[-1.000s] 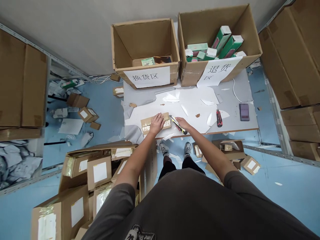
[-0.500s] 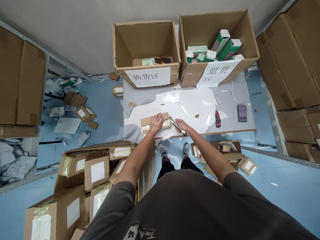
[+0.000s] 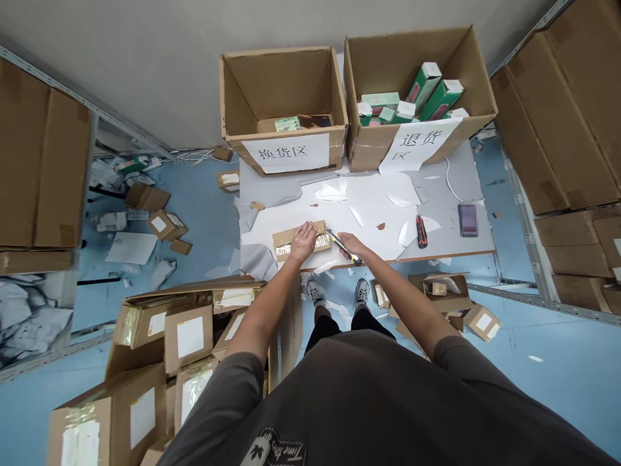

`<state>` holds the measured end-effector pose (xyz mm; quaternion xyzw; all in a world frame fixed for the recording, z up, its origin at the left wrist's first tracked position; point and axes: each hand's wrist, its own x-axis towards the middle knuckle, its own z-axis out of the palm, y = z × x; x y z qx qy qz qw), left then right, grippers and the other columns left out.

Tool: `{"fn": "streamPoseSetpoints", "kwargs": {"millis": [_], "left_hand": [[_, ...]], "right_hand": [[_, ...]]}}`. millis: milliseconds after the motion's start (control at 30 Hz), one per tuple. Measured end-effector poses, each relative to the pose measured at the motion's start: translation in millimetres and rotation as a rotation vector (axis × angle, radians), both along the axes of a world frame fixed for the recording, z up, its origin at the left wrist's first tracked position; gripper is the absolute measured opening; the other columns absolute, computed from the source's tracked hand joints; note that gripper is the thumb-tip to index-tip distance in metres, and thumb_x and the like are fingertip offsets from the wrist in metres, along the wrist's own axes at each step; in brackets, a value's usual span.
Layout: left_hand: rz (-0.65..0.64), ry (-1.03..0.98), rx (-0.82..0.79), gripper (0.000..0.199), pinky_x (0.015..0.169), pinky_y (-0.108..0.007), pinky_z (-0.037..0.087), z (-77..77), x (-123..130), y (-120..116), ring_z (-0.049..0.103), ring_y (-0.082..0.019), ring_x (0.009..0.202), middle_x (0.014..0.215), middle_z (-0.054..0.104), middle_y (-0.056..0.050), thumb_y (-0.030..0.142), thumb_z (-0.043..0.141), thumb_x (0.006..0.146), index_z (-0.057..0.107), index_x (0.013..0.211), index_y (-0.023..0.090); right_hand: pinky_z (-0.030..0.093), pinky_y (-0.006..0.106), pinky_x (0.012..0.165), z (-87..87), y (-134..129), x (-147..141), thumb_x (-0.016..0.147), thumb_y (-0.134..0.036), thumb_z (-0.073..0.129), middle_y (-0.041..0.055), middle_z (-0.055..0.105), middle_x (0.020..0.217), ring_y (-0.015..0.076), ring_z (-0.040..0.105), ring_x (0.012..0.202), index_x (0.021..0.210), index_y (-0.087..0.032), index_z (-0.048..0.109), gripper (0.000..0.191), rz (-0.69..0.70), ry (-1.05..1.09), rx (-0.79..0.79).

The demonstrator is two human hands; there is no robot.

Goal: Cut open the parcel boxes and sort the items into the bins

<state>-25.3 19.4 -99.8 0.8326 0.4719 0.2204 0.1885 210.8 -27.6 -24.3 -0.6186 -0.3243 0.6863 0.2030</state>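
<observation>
Parcel [image 3: 284, 239], cardboard with shiny tape, lies near the front edge of the worktop [image 3: 376, 197], its middle hidden beneath your left hand [image 3: 303, 240]. Whether that grip clasps the sides or merely rests on top, one cannot tell. Your right hand [image 3: 351, 243] has its grip closed around a box cutter [image 3: 336, 242], covering part of the handle. The cutter's tip is at the parcel's right end; contact is too small to make out. Farther right, a purplish rectangular item [image 3: 468, 221] is blurred by pixelation.
</observation>
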Motion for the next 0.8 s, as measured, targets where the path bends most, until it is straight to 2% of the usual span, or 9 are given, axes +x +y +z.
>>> {"fn": "streamPoseSetpoints", "kwargs": {"millis": [100, 200, 267, 367, 467, 633, 800], "left_hand": [[0.004, -0.023, 0.007, 0.043, 0.122, -0.063, 0.051, 0.9, 0.5, -0.2, 0.064, -0.035, 0.146, 0.145, 0.073, -0.023, 0.042, 0.043, 0.114, 0.075, 0.131, 0.017], [0.017, -0.025, 0.013, 0.044, 0.120, -0.063, 0.052, 2.0, 1.5, -0.2, 0.066, -0.036, 0.144, 0.142, 0.075, -0.023, 0.043, 0.043, 0.114, 0.076, 0.128, 0.017], [0.017, -0.024, 0.008, 0.043, 0.120, -0.064, 0.052, 2.2, 2.1, -0.2, 0.066, -0.036, 0.144, 0.143, 0.074, -0.023, 0.042, 0.043, 0.114, 0.076, 0.127, 0.017], [0.011, -0.027, -0.008, 0.043, 0.123, -0.065, 0.050, 1.6, 2.3, -0.5, 0.064, -0.036, 0.146, 0.145, 0.072, -0.024, 0.040, 0.043, 0.114, 0.076, 0.128, 0.016], [0.016, -0.022, -0.010, 0.043, 0.123, -0.066, 0.049, -0.2, 1.9, -1.4, 0.063, -0.036, 0.148, 0.146, 0.072, -0.024, 0.039, 0.043, 0.114, 0.076, 0.129, 0.016], [0.002, -0.022, -0.021, 0.041, 0.124, -0.067, 0.048, -2.9, 1.8, -2.7, 0.061, -0.037, 0.149, 0.149, 0.070, -0.025, 0.037, 0.044, 0.114, 0.075, 0.133, 0.016], [-0.002, -0.017, -0.034, 0.041, 0.126, -0.065, 0.046, -3.0, 2.5, -3.6, 0.058, -0.037, 0.152, 0.152, 0.068, -0.023, 0.035, 0.047, 0.113, 0.073, 0.138, 0.017]], "right_hand": [[0.039, 0.022, 0.044, -0.4, -4.3, 7.2, 0.117, -0.053, 0.039, -0.0058, 0.054, 0.053, 0.0135, 0.046, 0.040, 0.088, -0.026, 0.051, 0.041, 0.068, -0.074, 0.055], [0.042, 0.024, 0.057, -0.8, -8.2, 24.5, 0.115, -0.050, 0.043, -0.0042, 0.059, 0.059, 0.0159, 0.054, 0.051, 0.085, -0.025, 0.056, 0.041, 0.207, -0.278, 0.205], [0.044, 0.025, 0.067, -1.3, -7.6, 36.1, 0.112, -0.048, 0.051, -0.0017, 0.068, 0.073, 0.0188, 0.063, 0.068, 0.091, -0.025, 0.064, 0.033, 0.292, -0.404, 0.331], [0.045, 0.027, 0.078, -3.5, -1.2, 44.2, 0.105, -0.047, 0.065, 0.0027, 0.079, 0.106, 0.0230, 0.069, 0.096, 0.107, -0.025, 0.070, 0.023, 0.417, -0.478, 0.485], [0.045, 0.030, 0.082, -6.8, 7.4, 39.6, 0.105, -0.047, 0.066, 0.0063, 0.078, 0.124, 0.0254, 0.068, 0.106, 0.117, -0.025, 0.070, 0.026, 0.508, -0.539, 0.563], [0.044, 0.034, 0.085, -6.8, 14.1, 27.6, 0.110, -0.046, 0.061, 0.0120, 0.074, 0.123, 0.0301, 0.065, 0.113, 0.127, -0.023, 0.070, 0.030, 0.614, -0.745, 0.639], [0.042, 0.038, 0.087, -3.3, 13.9, 28.3, 0.113, -0.046, 0.055, 0.0165, 0.070, 0.123, 0.0329, 0.061, 0.113, 0.129, -0.022, 0.072, 0.033, 0.766, -0.889, 0.737]]}}
